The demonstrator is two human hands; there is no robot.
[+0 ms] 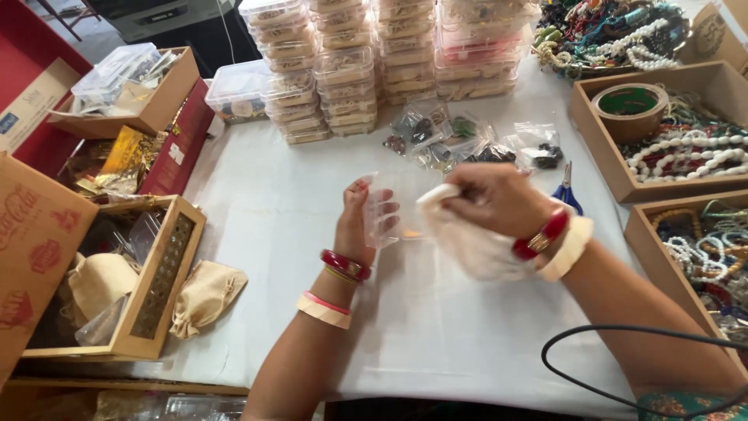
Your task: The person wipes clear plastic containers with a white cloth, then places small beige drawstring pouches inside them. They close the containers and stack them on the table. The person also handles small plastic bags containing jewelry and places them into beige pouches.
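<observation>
A: Clear plastic, a small box (pixel 383 210), stands upright in the left hand (pixel 360 222), fingers curled round its near edge, thumb on the side.

B: And the right hand (pixel 499 201)?

A: Fingers pinched together on a white cloth (pixel 467 242), its tip touching the box's open side. The cloth is blurred, so its folds cannot be told.

B: Where is the box, taking the scissors (pixel 567 193) as landmark?

A: Left of the scissors, above the white table (pixel 436 327), with the right hand between the two.

B: What else lies around the scissors?

A: Small bags (pixel 467 144) of dark pieces just behind and to their left; stacks (pixel 374 62) of clear boxes farther behind; wooden trays (pixel 678 140) of beads to their right. Far to their left lies a beige pouch (pixel 204 296) beside a wooden crate (pixel 160 277).
</observation>
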